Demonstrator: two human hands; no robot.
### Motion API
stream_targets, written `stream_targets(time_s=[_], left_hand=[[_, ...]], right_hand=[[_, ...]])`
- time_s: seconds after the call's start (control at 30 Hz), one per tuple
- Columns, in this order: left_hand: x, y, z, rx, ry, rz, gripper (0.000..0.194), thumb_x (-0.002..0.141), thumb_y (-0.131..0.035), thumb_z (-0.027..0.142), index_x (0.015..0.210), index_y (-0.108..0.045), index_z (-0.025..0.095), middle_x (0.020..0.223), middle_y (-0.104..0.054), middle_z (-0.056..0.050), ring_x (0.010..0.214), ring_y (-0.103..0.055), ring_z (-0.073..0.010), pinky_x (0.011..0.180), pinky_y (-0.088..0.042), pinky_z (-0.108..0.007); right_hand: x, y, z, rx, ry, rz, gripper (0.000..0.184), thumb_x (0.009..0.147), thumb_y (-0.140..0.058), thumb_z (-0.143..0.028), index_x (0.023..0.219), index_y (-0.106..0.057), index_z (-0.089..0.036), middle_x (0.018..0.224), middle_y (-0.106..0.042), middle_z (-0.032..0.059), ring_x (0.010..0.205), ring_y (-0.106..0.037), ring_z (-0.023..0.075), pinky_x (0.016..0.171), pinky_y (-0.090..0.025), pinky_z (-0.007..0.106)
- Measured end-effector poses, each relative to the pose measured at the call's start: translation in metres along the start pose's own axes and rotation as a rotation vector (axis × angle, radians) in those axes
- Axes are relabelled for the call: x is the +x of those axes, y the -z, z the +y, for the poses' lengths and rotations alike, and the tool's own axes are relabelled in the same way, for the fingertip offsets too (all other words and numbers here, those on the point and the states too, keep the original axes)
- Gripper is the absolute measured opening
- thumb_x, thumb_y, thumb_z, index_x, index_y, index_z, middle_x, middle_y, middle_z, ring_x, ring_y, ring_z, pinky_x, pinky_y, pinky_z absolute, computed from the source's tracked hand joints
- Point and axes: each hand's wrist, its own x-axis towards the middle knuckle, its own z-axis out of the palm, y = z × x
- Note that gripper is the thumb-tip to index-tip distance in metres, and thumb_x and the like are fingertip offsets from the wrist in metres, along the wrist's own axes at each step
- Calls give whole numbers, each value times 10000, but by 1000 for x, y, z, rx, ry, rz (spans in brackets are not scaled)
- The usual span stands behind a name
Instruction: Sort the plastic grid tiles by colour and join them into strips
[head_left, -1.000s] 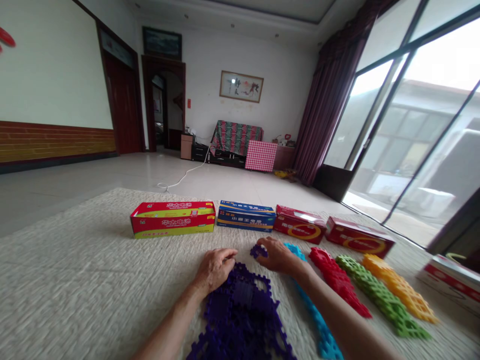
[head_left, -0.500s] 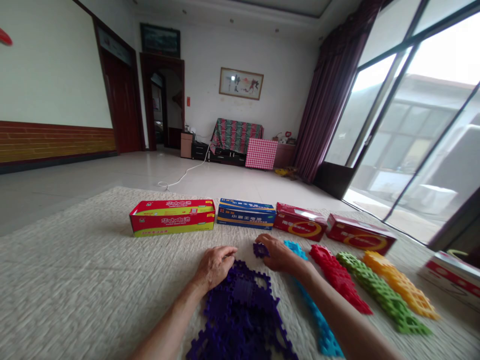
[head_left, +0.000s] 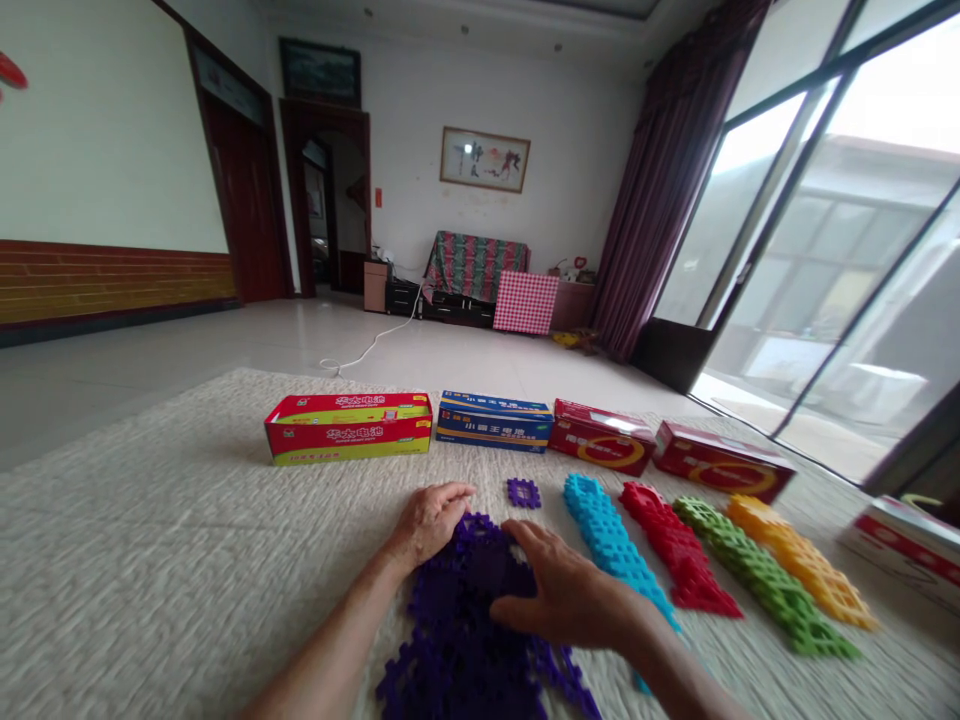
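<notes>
A heap of dark purple interlocking plastic tiles (head_left: 480,590) with notched edges lies on the mat between my arms. My left hand (head_left: 431,518) rests against the heap's far left edge, fingers loosely stretched and nothing visible in them. Over the heap's right side is my right hand (head_left: 555,580), thumb and fingers spread apart; whether it touches the tiles is hard to tell. A single purple square tile (head_left: 523,493) lies flat beyond the heap. To the right of my right hand runs a row of light blue tiles (head_left: 611,535).
Rows of red tiles (head_left: 675,550), green tiles (head_left: 757,570) and yellow tiles (head_left: 799,560) lie farther right. Behind stand a red-and-green battery box (head_left: 349,435), a blue box (head_left: 493,425) and two dark red boxes (head_left: 600,440). Another box (head_left: 904,555) sits at the right edge.
My right hand has let go of the single purple tile, leaving it on the mat, and has moved back toward me over the heap. My left hand has hardly moved.
</notes>
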Motion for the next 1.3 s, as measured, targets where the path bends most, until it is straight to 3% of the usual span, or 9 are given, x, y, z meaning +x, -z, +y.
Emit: stream_targets(time_s=[0.3,0.53,0.67,0.83,1.03,1.2,1.3], left_hand=[[6,10,-14,-258,112,144,345,759,-548,339,997,-706,147,714,-700,-23,688,-635,-177,676,-471,-264],[6,14,-18,-543,165,182,337,730,-621,379,964,-691,147,672,-665,-2,670,-618,-171,696,-472,-282],[7,13,-20,-514,131,186,313,743,-619,360,952,-697,140,673,-670,-10,704,-627,-172,751,-471,-284],[7,13,-19,-490,128,183,309,747,-609,348,954,-693,135,673,-674,-10,694,-629,-170,755,-472,-285],[6,13,-15,-474,133,175,319,746,-602,353,961,-689,133,675,-675,-11,702,-634,-177,744,-469,-286],[5,13,-14,-455,141,184,321,743,-605,361,955,-697,139,672,-678,-16,704,-638,-186,737,-475,-295],[6,13,-15,-434,130,184,319,744,-604,370,947,-705,146,681,-685,-20,706,-641,-190,741,-477,-302]], right_hand=[[15,-32,-20,127,123,185,796,688,-698,-264,1408,-389,-123,1438,-427,191,1336,-393,299,1119,-323,441],[16,-19,-12,199,258,190,704,632,-737,-213,1298,-507,-213,1425,-439,131,1274,-459,284,1067,-384,439],[10,-7,-8,131,267,151,517,637,-727,-175,1142,-616,-188,1183,-592,97,1095,-560,236,980,-440,366],[8,-7,-12,48,253,121,417,662,-696,-180,1077,-657,-181,1011,-619,75,970,-578,228,883,-465,353],[11,-12,-10,121,215,116,542,635,-691,-166,1171,-615,-190,1109,-606,87,1012,-574,225,925,-456,351],[10,-10,-5,92,234,108,503,629,-721,-207,1123,-629,-217,1060,-611,61,961,-587,221,880,-481,348],[13,-1,5,70,256,177,525,642,-700,-170,1153,-599,-235,1081,-602,56,974,-586,213,893,-482,340]])
